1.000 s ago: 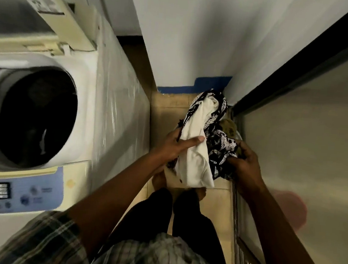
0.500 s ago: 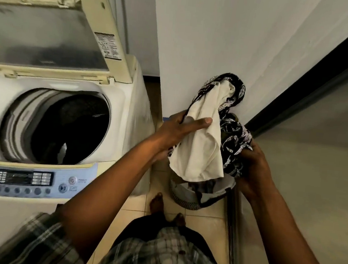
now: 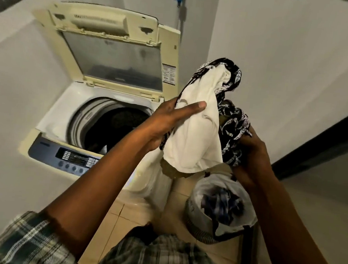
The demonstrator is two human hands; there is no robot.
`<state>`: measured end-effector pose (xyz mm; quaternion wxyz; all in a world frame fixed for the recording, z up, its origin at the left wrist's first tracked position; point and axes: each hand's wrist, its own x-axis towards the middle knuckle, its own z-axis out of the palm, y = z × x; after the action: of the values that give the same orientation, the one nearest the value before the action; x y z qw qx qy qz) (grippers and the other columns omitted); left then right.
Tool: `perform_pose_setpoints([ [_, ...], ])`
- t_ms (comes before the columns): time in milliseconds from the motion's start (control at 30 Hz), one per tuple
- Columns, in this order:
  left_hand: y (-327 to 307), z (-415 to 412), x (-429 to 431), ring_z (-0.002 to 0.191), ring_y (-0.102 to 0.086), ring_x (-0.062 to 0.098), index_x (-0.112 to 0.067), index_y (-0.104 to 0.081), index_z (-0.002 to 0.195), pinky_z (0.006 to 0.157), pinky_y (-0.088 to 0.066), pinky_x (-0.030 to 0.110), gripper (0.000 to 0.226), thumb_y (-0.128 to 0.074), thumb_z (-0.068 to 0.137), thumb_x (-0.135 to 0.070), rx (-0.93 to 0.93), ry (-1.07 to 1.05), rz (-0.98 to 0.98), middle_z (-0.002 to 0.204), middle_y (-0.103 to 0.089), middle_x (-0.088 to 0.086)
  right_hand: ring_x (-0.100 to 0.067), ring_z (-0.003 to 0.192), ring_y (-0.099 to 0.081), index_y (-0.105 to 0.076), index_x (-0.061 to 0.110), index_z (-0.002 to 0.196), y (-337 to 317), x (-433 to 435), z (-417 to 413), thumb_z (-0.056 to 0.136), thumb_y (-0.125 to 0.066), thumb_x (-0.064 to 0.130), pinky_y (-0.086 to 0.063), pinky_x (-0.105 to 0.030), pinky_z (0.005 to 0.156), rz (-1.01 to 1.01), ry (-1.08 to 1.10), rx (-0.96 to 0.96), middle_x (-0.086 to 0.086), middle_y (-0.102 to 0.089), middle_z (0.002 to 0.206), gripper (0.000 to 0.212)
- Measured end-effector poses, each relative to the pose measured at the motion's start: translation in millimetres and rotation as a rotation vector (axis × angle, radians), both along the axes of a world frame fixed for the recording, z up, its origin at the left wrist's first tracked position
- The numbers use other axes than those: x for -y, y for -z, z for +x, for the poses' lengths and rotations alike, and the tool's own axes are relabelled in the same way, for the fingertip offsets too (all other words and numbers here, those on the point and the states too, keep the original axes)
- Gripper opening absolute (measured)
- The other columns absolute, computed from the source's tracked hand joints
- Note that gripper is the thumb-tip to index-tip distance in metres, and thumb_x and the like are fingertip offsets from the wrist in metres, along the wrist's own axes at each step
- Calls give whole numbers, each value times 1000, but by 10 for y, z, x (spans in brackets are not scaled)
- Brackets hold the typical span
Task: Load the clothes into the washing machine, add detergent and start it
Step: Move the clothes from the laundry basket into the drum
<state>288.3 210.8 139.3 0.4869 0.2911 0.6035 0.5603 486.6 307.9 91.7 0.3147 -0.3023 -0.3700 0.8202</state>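
Note:
Both hands hold up a bundle of clothes at chest height: a white garment (image 3: 196, 134) and a black-and-white patterned one (image 3: 233, 125). My left hand (image 3: 170, 120) presses the white cloth from the left, and my right hand (image 3: 253, 148) grips the patterned cloth from the right. The top-loading washing machine (image 3: 52, 117) stands to the left with its lid (image 3: 111, 60) raised and its dark drum (image 3: 113, 129) open. The bundle hangs just right of the drum opening, above the laundry basket (image 3: 198, 222).
The basket on the tiled floor holds more clothes, among them a blue checked piece (image 3: 221, 203). The machine's blue control panel (image 3: 69, 159) faces me. White walls close in on the left and right, and a dark door frame (image 3: 327, 135) runs along the right.
Both hands have lifted the bundle up out of the basket and carried it toward the machine. My view has risen, so the raised lid and the basket now show.

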Motion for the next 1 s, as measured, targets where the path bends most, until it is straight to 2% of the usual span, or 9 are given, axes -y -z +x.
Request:
perform_pose_setpoints([
  [200,-52,-579,376,117,-70,21,-25,-67,130,110,-48,47,47,-79,86,-38,7,-91,-3,124,-74,1,-51,135,-52,-53,10,147,-46,161,-692,81,-45,-3,-44,-65,108,-7,-117,-6,-29,-53,148,67],
  [300,-24,-949,562,116,-70,22,-25,-68,129,109,-48,48,49,-80,84,-40,4,-134,-5,124,-74,2,-50,134,-53,-55,9,145,-25,323,-1095,78,-44,-4,-42,-66,112,-42,-148,-29,-28,-54,148,68],
  [433,46,-1532,808,115,-71,22,-26,-67,129,108,-49,48,49,-81,84,-40,16,-148,-17,123,-75,1,-41,110,-67,-53,11,146,-4,585,-1698,72,-46,-1,-63,-47,81,-72,-199,-24,-22,-63,135,75],
  [500,98,-1835,918,118,-69,21,-27,-66,132,110,-47,47,54,-82,82,-42,17,-141,-20,125,-74,1,-48,120,-62,-53,11,147,55,701,-1994,72,-46,-2,-59,-56,92,-90,-170,7,-25,-60,141,76],
  [567,162,-2092,997,118,-69,20,-28,-65,133,111,-46,46,58,-83,80,-45,9,-146,-28,126,-73,-2,-53,132,-53,-56,10,144,127,785,-2246,71,-49,-2,-41,-68,111,-83,-145,35,-28,-57,144,75],
  [600,190,-2219,1032,118,-69,18,-29,-64,132,111,-47,46,59,-83,80,-46,10,-151,-37,126,-73,-3,-53,133,-53,-56,10,143,160,833,-2377,70,-50,-2,-37,-71,113,-79,-141,52,-28,-58,143,75],
  [833,452,-2858,1165,111,-71,12,-27,-68,126,105,-51,40,44,-79,85,-38,-1,-165,-90,118,-76,-8,-47,123,-63,-55,14,143,395,1121,-3024,64,-51,-3,-51,-63,104,-92,-85,161,-25,-66,135,81],
  [933,662,-3013,1192,114,-70,13,-31,-68,127,107,-50,42,57,-85,75,-50,-40,-181,-144,120,-75,-11,-44,115,-68,-60,18,136,518,1179,-3195,64,-51,-5,-60,-53,89,-53,-87,224,-24,-69,128,76],
  [1000,812,-3075,1195,114,-69,14,-34,-66,128,106,-51,44,65,-86,70,-56,-50,-182,-185,121,-74,-11,-44,114,-69,-65,22,128,614,1182,-3269,71,-51,-11,-58,-59,93,-38,-94,267,-21,-72,124,67],
])
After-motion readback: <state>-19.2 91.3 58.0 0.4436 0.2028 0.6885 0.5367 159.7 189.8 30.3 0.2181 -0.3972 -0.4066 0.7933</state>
